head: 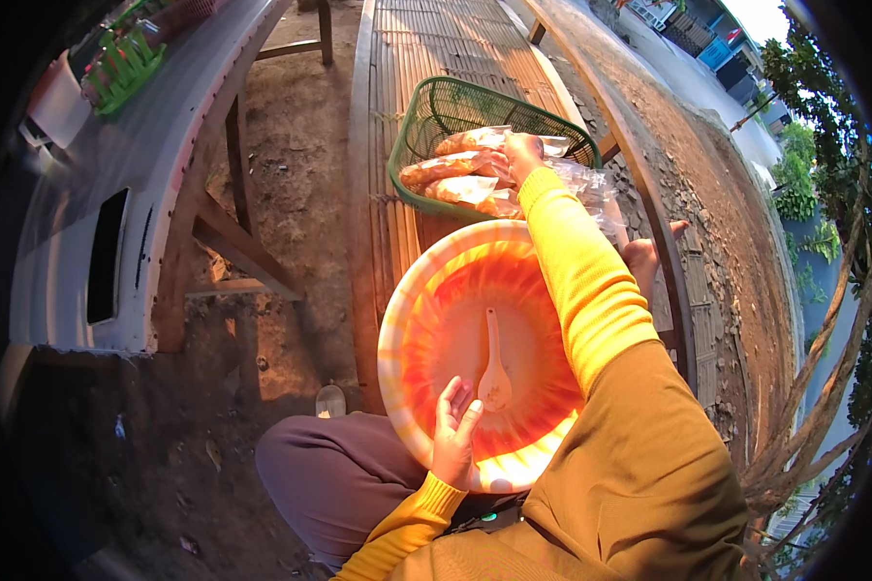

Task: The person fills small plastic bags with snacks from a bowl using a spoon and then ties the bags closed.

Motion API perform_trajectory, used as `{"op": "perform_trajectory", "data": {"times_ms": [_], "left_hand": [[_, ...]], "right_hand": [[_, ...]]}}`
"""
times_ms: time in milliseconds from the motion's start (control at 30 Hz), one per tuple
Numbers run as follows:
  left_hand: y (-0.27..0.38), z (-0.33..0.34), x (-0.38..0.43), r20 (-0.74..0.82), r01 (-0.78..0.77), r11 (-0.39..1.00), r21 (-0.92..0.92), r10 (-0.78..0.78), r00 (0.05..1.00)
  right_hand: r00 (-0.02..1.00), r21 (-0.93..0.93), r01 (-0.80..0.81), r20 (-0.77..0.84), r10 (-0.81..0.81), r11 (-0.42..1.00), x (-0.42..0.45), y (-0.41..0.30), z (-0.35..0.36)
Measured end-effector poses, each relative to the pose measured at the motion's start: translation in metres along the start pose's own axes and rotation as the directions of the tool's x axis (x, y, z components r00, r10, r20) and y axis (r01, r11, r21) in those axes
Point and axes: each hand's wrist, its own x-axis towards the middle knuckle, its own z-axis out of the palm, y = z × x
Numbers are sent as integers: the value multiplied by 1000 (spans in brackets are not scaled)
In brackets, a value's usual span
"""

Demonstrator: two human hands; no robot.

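My right hand [525, 154] reaches into a green plastic basket [416, 185], its fingers against the clear plastic bags of orange-brown food [443, 168]. Whether it grips one of them is hard to see. My left hand [454, 436] has its fingers apart and holds nothing, over the near left rim of an orange-and-white plastic basin [400, 341]. Inside the basin lies a white plastic rice spoon [494, 370], handle pointing away from me, with small bits of food on its bowl. More clear plastic bags [588, 185] hang at the basket's right side.
Basket and basin rest on a bamboo-slat bench [443, 36]. To the left stands a white-topped table [156, 145] carrying a dark-screened phone [107, 254] and a green plastic rack [127, 69]. A wooden rail [625, 138] borders the bench's right side. A bare foot [641, 258] shows beside it.
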Motion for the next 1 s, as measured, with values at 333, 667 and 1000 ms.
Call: {"op": "perform_trajectory", "data": {"times_ms": [333,667,1000], "left_hand": [[-2,-1,0,7,-10,1000,-3,10,1000],[1,3,-2,10,-14,1000,2,14,1000],[1,0,-2,27,-15,1000,-4,16,1000]], "right_hand": [[569,-774,619,560,-602,-135,-15,20,-7],[394,-669,706,643,-657,-232,-16,13,-10],[428,-709,630,658,-620,-317,-58,21,11]]}}
